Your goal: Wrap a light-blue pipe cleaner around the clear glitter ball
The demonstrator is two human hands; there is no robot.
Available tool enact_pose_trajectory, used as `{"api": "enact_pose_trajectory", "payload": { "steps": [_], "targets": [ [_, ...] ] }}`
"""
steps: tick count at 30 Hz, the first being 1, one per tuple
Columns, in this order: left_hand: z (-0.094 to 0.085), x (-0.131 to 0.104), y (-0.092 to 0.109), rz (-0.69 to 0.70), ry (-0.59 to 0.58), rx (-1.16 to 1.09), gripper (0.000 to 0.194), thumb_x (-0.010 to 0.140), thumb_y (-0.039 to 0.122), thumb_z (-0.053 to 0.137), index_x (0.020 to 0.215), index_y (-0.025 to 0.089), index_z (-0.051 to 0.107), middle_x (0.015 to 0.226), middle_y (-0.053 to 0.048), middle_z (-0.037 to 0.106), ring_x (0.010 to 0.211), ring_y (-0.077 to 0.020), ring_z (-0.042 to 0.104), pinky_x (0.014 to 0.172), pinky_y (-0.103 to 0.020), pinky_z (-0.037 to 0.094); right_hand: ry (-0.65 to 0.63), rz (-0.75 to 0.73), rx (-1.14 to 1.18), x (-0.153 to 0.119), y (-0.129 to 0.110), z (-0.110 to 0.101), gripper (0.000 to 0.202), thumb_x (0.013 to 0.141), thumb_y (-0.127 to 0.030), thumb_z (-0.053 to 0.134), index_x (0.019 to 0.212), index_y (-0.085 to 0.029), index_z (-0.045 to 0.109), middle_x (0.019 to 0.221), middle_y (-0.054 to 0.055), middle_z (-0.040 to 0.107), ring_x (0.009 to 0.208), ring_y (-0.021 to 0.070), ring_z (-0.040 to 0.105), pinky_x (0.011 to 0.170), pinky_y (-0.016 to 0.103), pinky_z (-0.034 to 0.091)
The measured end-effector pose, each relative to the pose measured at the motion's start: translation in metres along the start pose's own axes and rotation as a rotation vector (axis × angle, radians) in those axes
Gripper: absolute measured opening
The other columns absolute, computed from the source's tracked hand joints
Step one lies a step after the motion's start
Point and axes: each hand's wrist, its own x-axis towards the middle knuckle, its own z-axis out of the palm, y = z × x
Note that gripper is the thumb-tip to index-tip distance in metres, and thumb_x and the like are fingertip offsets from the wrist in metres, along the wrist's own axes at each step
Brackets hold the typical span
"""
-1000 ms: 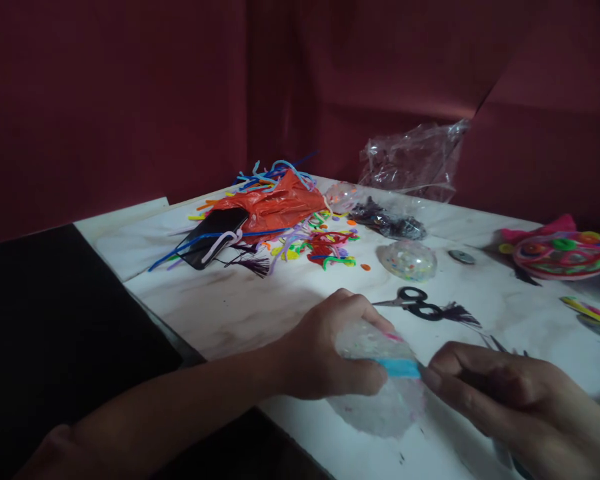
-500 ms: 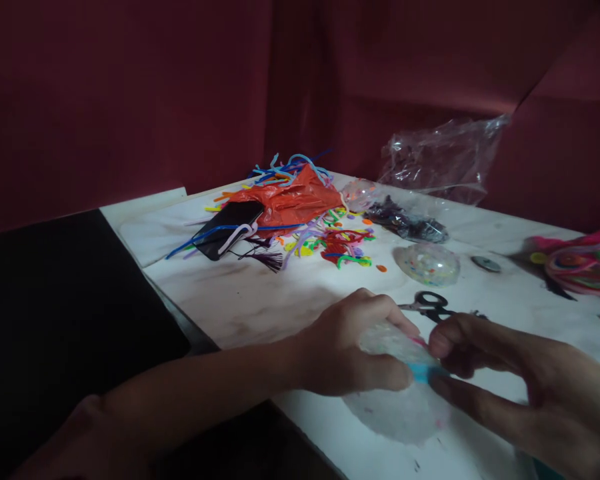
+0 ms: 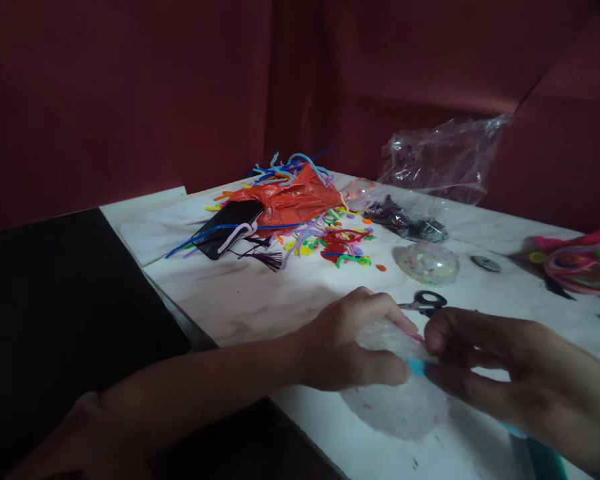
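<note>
A translucent, whitish round object [image 3: 397, 407] is at the table's near edge, with a light blue strip [image 3: 417, 367] and a small pink piece on it. My left hand [image 3: 353, 340] lies over its upper left side, thumb and fingers gripping it, the thumb tip at the strip's left end. My right hand [image 3: 500, 367] is closed at the right, its fingertips at the strip's right end; most of what they pinch is hidden. More blue-green strip [image 3: 545, 460] shows below my right hand. Just behind the hands lie black-handled scissors [image 3: 427, 302].
A clear dome [image 3: 427, 263] and metal disc [image 3: 485, 263] lie beyond the scissors. Further back are a phone [image 3: 227, 227], a red plastic bag [image 3: 305, 200], colourful stems, dark tassels and a clear bag [image 3: 445, 160]. A pink item [image 3: 585, 263] is at the right.
My right hand has shifted slightly left and up, and more of the blue-green strip shows beneath it. My left hand and the round object have barely moved.
</note>
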Motion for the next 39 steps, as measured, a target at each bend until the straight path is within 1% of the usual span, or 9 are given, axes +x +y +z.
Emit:
{"api": "enact_pose_trajectory", "payload": {
  "steps": [2, 7, 10, 14, 20, 26, 29, 32, 39],
  "targets": [
    [0.000, 0.001, 0.004, -0.022, -0.009, 0.004, 0.033, 0.059, 0.032, 0.065, 0.088, 0.018, 0.059, 0.095, -0.006, 0.055, 0.096, -0.0256, 0.050, 0.088, -0.041, 0.039, -0.030, -0.056, 0.037, 0.003, -0.001, 0.000, 0.019, 0.096, -0.033, 0.047, 0.091, -0.015, 0.052, 0.081, -0.001, 0.046, 0.064, 0.0152, 0.047, 0.051, 0.011, 0.043],
    [0.000, 0.003, 0.024, -0.073, -0.054, 0.166, 0.023, 0.060, 0.021, 0.062, 0.082, 0.017, 0.057, 0.092, -0.005, 0.057, 0.092, -0.0239, 0.052, 0.086, -0.039, 0.040, 0.001, 0.049, 0.100, 0.008, -0.017, 0.006, 0.027, 0.089, -0.038, 0.043, 0.081, -0.015, 0.055, 0.073, 0.000, 0.046, 0.056, 0.0173, 0.046, 0.042, 0.018, 0.036],
    [0.002, 0.003, 0.032, -0.158, -0.064, 0.225, 0.028, 0.060, 0.022, 0.064, 0.086, 0.018, 0.055, 0.094, -0.005, 0.056, 0.095, -0.0253, 0.051, 0.083, -0.040, 0.042, 0.035, 0.018, 0.034, 0.012, -0.026, 0.006, 0.029, 0.089, -0.039, 0.041, 0.079, -0.016, 0.056, 0.069, -0.001, 0.045, 0.052, 0.0161, 0.046, 0.038, 0.019, 0.032],
    [0.004, 0.002, 0.034, -0.184, -0.052, 0.201, 0.031, 0.058, 0.025, 0.067, 0.085, 0.019, 0.052, 0.099, -0.005, 0.055, 0.098, -0.0255, 0.049, 0.081, -0.039, 0.042, 0.007, -0.028, 0.070, 0.015, -0.032, 0.003, 0.032, 0.088, -0.040, 0.040, 0.075, -0.016, 0.058, 0.066, -0.002, 0.046, 0.048, 0.0151, 0.047, 0.037, 0.019, 0.035],
    [0.002, 0.004, 0.035, -0.233, -0.081, 0.213, 0.028, 0.060, 0.026, 0.065, 0.083, 0.019, 0.051, 0.091, -0.003, 0.054, 0.091, -0.0223, 0.050, 0.072, -0.033, 0.042, 0.003, 0.006, 0.042, 0.014, -0.032, 0.006, 0.035, 0.089, -0.042, 0.040, 0.080, -0.016, 0.060, 0.071, -0.001, 0.048, 0.053, 0.0167, 0.049, 0.048, 0.018, 0.041],
    [0.005, 0.003, 0.038, -0.198, -0.053, 0.246, 0.030, 0.059, 0.023, 0.067, 0.082, 0.019, 0.050, 0.085, 0.000, 0.053, 0.087, -0.0205, 0.050, 0.074, -0.033, 0.041, 0.023, 0.017, 0.090, 0.016, -0.037, 0.006, 0.036, 0.089, -0.043, 0.041, 0.069, -0.015, 0.054, 0.062, -0.001, 0.044, 0.045, 0.0153, 0.043, 0.037, 0.019, 0.030],
    [0.008, 0.001, 0.041, -0.186, -0.040, 0.284, 0.029, 0.059, 0.017, 0.067, 0.082, 0.019, 0.050, 0.082, 0.000, 0.053, 0.088, -0.0202, 0.050, 0.077, -0.034, 0.041, -0.032, 0.071, 0.177, 0.011, -0.033, 0.005, 0.034, 0.086, -0.043, 0.042, 0.077, -0.014, 0.058, 0.070, 0.000, 0.047, 0.056, 0.0182, 0.048, 0.040, 0.019, 0.033],
    [0.009, 0.000, 0.044, -0.210, -0.026, 0.287, 0.034, 0.057, 0.011, 0.067, 0.084, 0.019, 0.049, 0.079, 0.002, 0.052, 0.087, -0.0196, 0.050, 0.077, -0.033, 0.041, -0.083, 0.131, 0.298, 0.001, -0.027, 0.004, 0.029, 0.092, -0.042, 0.047, 0.092, -0.014, 0.056, 0.083, 0.001, 0.049, 0.069, 0.0199, 0.050, 0.049, 0.016, 0.039],
    [0.005, 0.000, 0.043, -0.285, -0.036, 0.264, 0.035, 0.056, 0.023, 0.065, 0.087, 0.020, 0.048, 0.081, 0.000, 0.048, 0.085, -0.0208, 0.048, 0.066, -0.029, 0.041, 0.095, 0.184, 0.279, -0.026, -0.026, 0.028, 0.033, 0.096, -0.046, 0.049, 0.088, -0.013, 0.052, 0.081, 0.003, 0.047, 0.073, 0.0212, 0.050, 0.054, 0.015, 0.043]
  ]
}}
